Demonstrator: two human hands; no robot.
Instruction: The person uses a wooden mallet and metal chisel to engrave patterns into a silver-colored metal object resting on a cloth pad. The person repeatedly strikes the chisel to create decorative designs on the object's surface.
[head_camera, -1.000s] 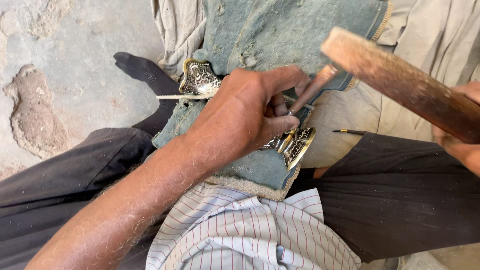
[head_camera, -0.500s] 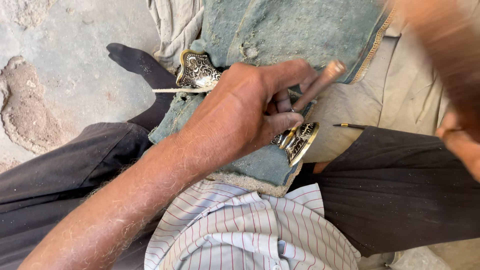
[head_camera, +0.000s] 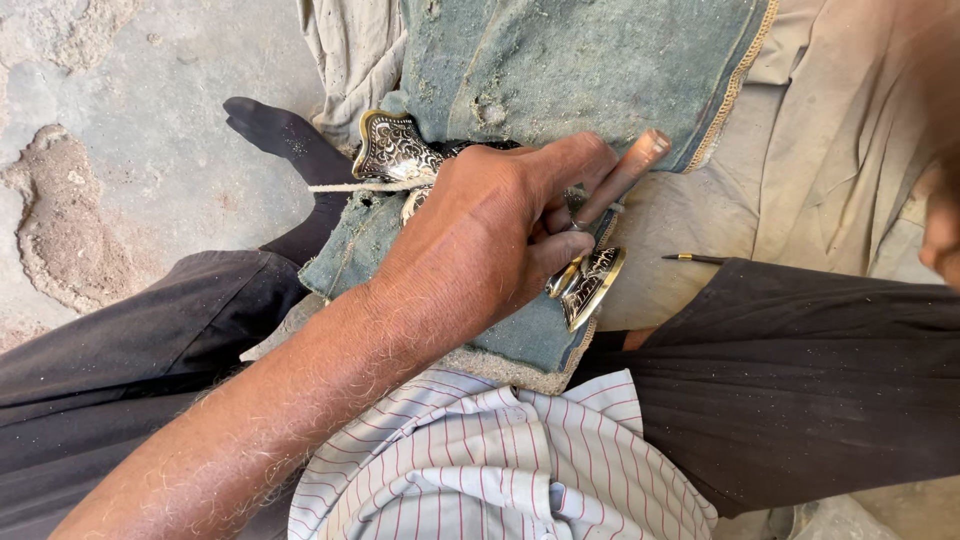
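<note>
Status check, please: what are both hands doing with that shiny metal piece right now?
Left hand grips punch, tip on ornate metal piece. Right hand at frame edge, blurred; grip unclear. Nothing blocking the work.

The left hand (head_camera: 480, 240) lies at the middle, on the denim pad (head_camera: 560, 80) spread over the lap. A punch (head_camera: 615, 180) sticks out of its grip toward 2 o'clock. One engraved metal piece (head_camera: 393, 150) lies at the hand's 10 o'clock, another (head_camera: 592, 285) at its 4 o'clock. A thin rod (head_camera: 693, 259) lies on the cloth at 3 o'clock. The right hand (head_camera: 942, 235) sits at the far 3 o'clock edge.
</note>
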